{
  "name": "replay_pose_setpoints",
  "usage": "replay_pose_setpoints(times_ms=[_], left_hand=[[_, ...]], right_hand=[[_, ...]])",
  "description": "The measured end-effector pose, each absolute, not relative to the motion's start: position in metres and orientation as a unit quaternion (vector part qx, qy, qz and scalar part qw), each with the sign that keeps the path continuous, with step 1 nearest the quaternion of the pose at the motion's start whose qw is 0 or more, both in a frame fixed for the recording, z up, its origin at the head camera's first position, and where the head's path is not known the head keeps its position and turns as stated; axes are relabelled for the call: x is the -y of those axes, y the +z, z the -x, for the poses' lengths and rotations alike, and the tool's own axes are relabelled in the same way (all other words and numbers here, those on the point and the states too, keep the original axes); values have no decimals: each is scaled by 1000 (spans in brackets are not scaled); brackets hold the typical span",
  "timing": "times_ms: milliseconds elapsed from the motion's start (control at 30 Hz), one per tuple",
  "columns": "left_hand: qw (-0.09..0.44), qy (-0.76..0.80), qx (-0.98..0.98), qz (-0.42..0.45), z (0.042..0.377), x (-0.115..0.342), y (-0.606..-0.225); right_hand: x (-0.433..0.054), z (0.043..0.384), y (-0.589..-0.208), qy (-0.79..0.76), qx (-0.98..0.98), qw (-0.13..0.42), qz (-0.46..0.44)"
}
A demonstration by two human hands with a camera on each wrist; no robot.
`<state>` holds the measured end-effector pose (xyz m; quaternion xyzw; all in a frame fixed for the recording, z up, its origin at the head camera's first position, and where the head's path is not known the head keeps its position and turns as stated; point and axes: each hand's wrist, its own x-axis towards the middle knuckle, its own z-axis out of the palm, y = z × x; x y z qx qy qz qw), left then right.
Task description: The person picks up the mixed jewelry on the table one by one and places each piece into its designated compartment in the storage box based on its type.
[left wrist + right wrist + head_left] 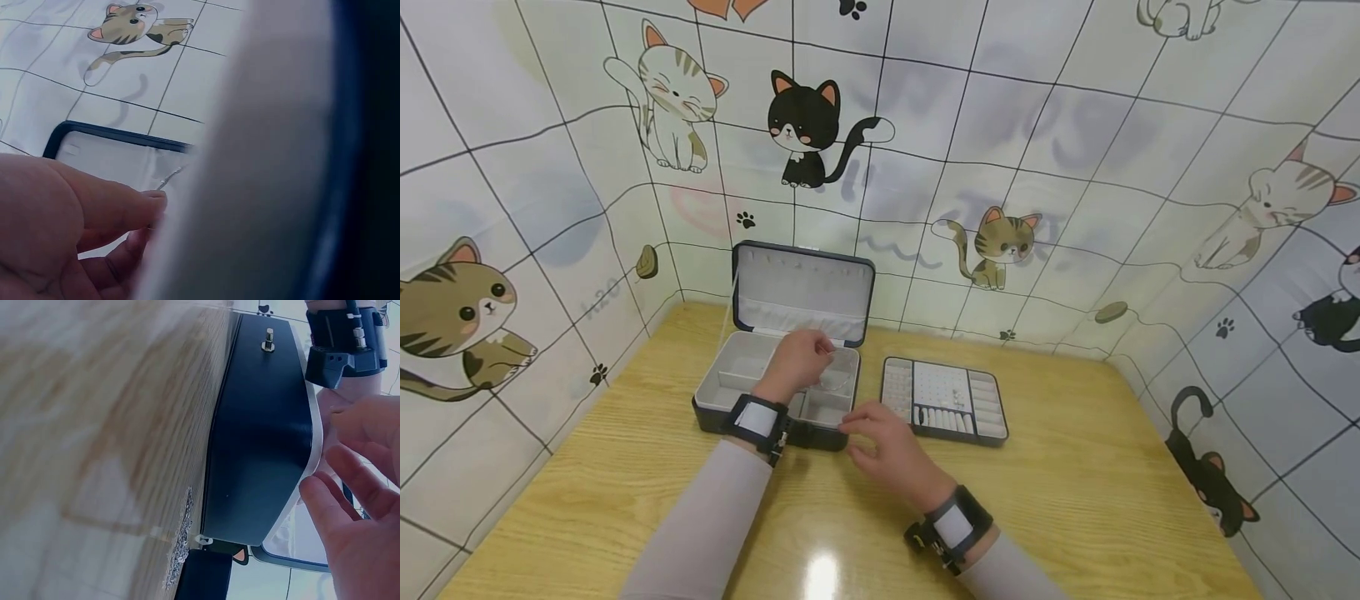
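A dark navy jewelry box [706, 415] stands with its lid [801, 292] raised, showing a pale lining and several compartments. Over its right half, my left hand [796, 367] pinches a thin silvery chain [170, 178] between thumb and fingers. The chain's lower part is faint against the pale compartments. At the box's front right corner is my right hand [895, 450], fingers loosely extended and holding nothing. Its fingertips lie close to the rim in the right wrist view; whether they touch it I cannot tell.
To the right of the box lies a shallow jewelry tray [992, 437] with ring rolls, small slots and a few small pieces of jewelry. Both stand on a wooden table [1075, 475]. A cat-printed sheet [880, 183] rises behind and at both sides.
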<state>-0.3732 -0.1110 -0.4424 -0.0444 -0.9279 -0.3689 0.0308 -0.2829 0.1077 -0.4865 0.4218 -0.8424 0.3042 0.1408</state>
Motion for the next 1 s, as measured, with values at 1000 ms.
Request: replay_pose_setpoints(times_ms=[1000], left_hand=[[52, -333, 940, 52, 381, 105, -466]], right_hand=[[-111, 286, -486, 325, 853, 86, -400]])
